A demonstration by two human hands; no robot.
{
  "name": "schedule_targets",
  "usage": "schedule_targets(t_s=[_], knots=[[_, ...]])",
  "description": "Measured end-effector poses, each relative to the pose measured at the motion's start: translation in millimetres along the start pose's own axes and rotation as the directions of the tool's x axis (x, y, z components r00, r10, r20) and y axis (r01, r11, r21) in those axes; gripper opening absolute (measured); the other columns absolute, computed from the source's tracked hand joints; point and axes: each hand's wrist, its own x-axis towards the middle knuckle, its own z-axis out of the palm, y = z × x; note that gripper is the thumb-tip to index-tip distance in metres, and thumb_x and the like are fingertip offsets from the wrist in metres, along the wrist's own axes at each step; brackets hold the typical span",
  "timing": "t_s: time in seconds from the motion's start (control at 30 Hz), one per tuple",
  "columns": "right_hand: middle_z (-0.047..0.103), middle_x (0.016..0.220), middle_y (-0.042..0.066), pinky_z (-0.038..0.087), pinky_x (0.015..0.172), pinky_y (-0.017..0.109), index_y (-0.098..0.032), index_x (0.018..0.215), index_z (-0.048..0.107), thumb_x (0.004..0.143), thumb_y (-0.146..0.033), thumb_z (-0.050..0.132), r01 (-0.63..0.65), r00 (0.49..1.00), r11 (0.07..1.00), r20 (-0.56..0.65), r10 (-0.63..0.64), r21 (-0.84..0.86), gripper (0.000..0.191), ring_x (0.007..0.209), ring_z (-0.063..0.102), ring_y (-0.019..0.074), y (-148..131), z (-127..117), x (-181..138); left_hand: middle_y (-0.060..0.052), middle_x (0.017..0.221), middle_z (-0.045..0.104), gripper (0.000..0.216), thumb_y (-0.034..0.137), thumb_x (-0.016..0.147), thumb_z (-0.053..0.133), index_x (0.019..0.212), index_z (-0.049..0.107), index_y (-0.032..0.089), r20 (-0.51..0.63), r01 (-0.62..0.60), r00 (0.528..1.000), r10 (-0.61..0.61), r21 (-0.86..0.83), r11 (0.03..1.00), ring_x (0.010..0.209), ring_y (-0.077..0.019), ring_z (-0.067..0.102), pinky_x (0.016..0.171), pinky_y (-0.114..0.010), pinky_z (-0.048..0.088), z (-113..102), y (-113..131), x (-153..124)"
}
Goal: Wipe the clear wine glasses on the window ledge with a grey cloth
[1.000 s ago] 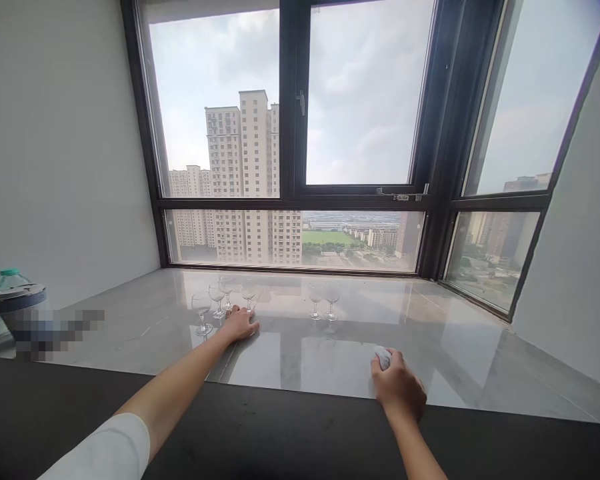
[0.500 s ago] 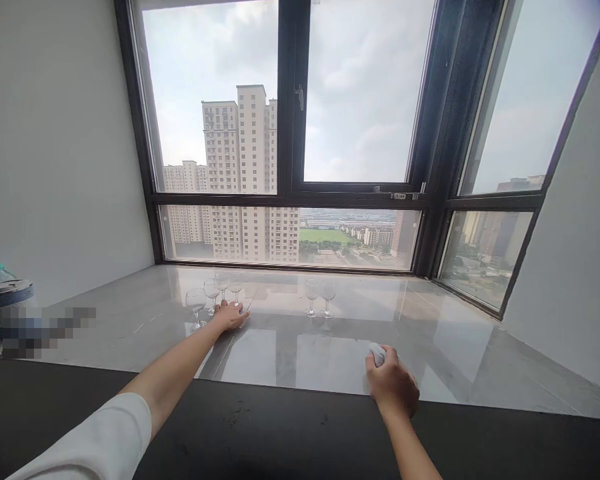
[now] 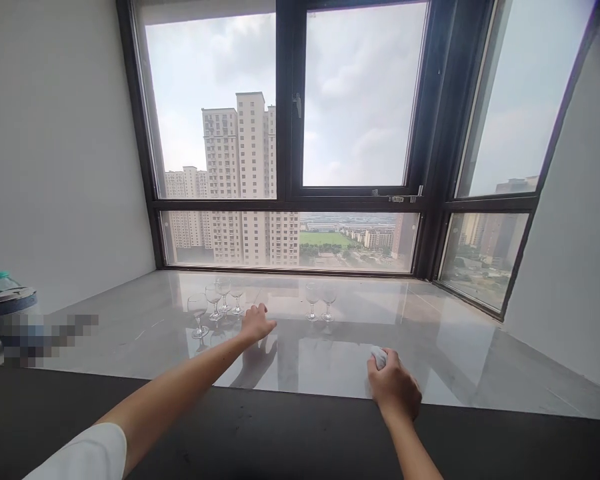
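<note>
A bright, dark-framed window (image 3: 363, 100) rises behind a glossy grey sill (image 3: 325, 360), with pale walls (image 3: 55, 147) at either side.

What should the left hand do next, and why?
Probably reach rightward to the pair of glasses: the left hand seems empty, between them and the four grouped glasses, while the right hand is busy gripping a white wad.
</note>
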Motion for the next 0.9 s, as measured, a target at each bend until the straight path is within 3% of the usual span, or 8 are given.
schedule_targets(t_s=[0.2,0.3,0.4,0.5,0.67,0.77,0.9], knots=[[0.070,0.100,0.008,0.043,0.076,0.034,-0.023,0.117,0.055,0.092,-0.041,0.042,0.004,1.000,1.000,-0.026,-0.004,0.014,0.033,0.090,0.065,0.0247,2,5,2,-0.019,0.145,0.038,0.091,0.061,0.074,0.062,0.144,0.026,0.017,-0.083,-0.160,0.987,0.141,-0.304,0.939,0.132,-0.0289,0.042,0.096,-0.033,0.043,-9,101,21],[0.070,0.098,0.008,0.043,0.078,0.033,-0.023,0.116,0.056,0.092,-0.039,0.043,0.003,1.000,1.000,-0.030,-0.002,0.020,0.032,0.090,0.065,0.0239,2,5,2,-0.019,0.153,0.029,0.099,0.061,0.072,0.066,0.149,0.019,0.020,-0.036,-0.278,0.960,0.278,-0.258,0.925,0.132,-0.0329,0.043,0.092,-0.036,0.046,-18,142,36],[0.069,0.100,0.008,0.042,0.080,0.032,-0.022,0.116,0.056,0.091,-0.038,0.044,0.010,0.999,0.999,-0.042,-0.009,0.043,0.032,0.093,0.064,0.0230,2,4,2,-0.018,0.159,0.014,0.101,0.058,0.069,0.070,0.151,0.020,0.026,0.058,-0.334,0.937,0.344,-0.136,0.933,0.132,-0.0379,0.043,0.089,-0.039,0.048,-21,165,52],[0.069,0.101,0.008,0.041,0.081,0.031,-0.021,0.116,0.056,0.091,-0.037,0.044,0.004,1.000,0.998,-0.029,-0.002,0.070,0.032,0.096,0.063,0.0223,1,3,2,-0.019,0.159,0.016,0.095,0.050,0.067,0.073,0.147,0.030,0.026,0.158,-0.334,0.929,0.333,-0.023,0.942,0.129,-0.0388,0.047,0.089,-0.039,0.050,-19,170,66],[0.069,0.102,0.008,0.041,0.083,0.031,-0.021,0.117,0.056,0.091,-0.036,0.045,0.005,1.000,0.997,-0.030,-0.003,0.079,0.032,0.097,0.063,0.0217,1,3,2,-0.017,0.141,0.046,0.072,0.038,0.071,0.072,0.135,0.043,0.022,0.243,-0.364,0.904,0.352,0.002,0.931,0.103,-0.0297,0.066,0.082,-0.037,0.055,-19,162,80],[0.070,0.101,0.007,0.041,0.083,0.031,-0.021,0.115,0.056,0.091,-0.036,0.045,0.018,0.999,0.997,-0.052,-0.014,0.069,0.031,0.095,0.063,0.0218,2,4,2,-0.014,0.131,0.055,0.062,0.036,0.071,0.073,0.125,0.048,0.020,0.311,-0.368,0.883,0.352,-0.007,0.930,0.084,-0.0221,0.070,0.069,-0.032,0.059,-28,155,82],[0.070,0.099,0.008,0.042,0.082,0.032,-0.021,0.115,0.056,0.092,-0.037,0.044,0.036,0.998,0.998,-0.048,-0.034,0.057,0.031,0.094,0.064,0.0224,3,4,2,-0.013,0.126,0.058,0.059,0.038,0.064,0.079,0.113,0.053,0.019,0.400,-0.364,0.854,0.333,0.002,0.931,0.083,-0.0200,0.068,0.058,-0.025,0.059,-47,132,79]])
